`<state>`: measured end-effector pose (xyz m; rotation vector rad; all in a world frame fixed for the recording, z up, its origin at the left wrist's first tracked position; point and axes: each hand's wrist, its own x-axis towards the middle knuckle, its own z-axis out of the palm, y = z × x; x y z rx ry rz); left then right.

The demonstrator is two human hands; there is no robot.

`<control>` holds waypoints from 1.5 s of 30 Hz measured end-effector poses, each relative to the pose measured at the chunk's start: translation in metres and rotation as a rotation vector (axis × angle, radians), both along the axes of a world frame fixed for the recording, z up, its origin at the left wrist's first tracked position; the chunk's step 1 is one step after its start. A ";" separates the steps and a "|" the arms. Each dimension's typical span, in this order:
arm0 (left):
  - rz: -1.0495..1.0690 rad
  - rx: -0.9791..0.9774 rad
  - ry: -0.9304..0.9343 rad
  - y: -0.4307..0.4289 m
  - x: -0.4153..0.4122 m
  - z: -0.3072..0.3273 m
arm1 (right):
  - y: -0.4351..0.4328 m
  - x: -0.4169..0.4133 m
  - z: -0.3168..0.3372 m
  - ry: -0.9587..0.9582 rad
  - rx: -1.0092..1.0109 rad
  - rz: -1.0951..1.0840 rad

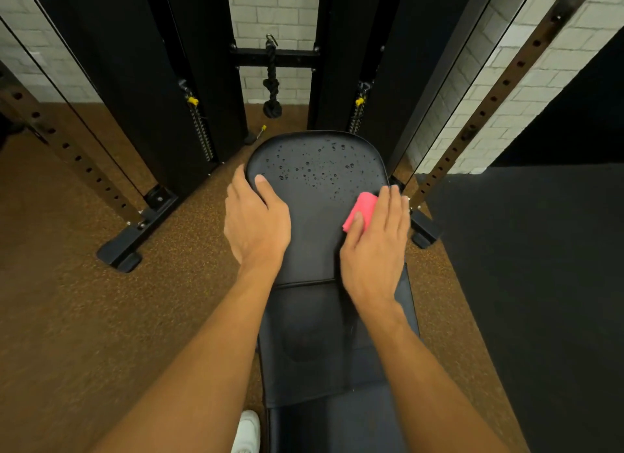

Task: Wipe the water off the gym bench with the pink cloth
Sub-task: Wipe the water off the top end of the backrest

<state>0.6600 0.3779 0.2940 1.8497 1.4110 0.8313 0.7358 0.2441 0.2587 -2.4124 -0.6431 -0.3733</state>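
The pink cloth lay folded on the right side of the black bench, pressed flat under the right hand, whose fingers were straight and together on top of it while the thumb rested on its near corner. The cloth's far end showed beyond the fingertips, close to the pad's right edge. The left hand held the opposite edge, thumb on the top surface and fingers bent over the side. Water drops were scattered across the far, rounded end of the pad, just ahead of both hands, and the stretch of pad between the hands looked dry. The pad ran open to its far rim, with nothing lying on it. Beyond that rim stood a black cable machine with a knotted rope hanging at its middle. A rack foot sat on the floor just beside the bench's right edge, another foot stood well off to the left on the brown floor, and a white shoe showed near the bottom.
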 end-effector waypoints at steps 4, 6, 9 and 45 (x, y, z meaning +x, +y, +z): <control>0.026 0.001 0.000 0.003 0.003 -0.001 | 0.017 0.021 0.012 0.044 0.068 -0.089; 0.039 -0.011 -0.019 0.002 0.002 -0.001 | 0.030 0.016 0.017 0.007 0.046 -0.046; 0.052 -0.011 -0.047 0.003 0.002 -0.001 | 0.036 0.006 0.017 -0.109 -0.053 0.199; 0.052 0.054 0.058 0.002 0.007 0.002 | -0.051 0.029 0.004 0.339 0.025 0.101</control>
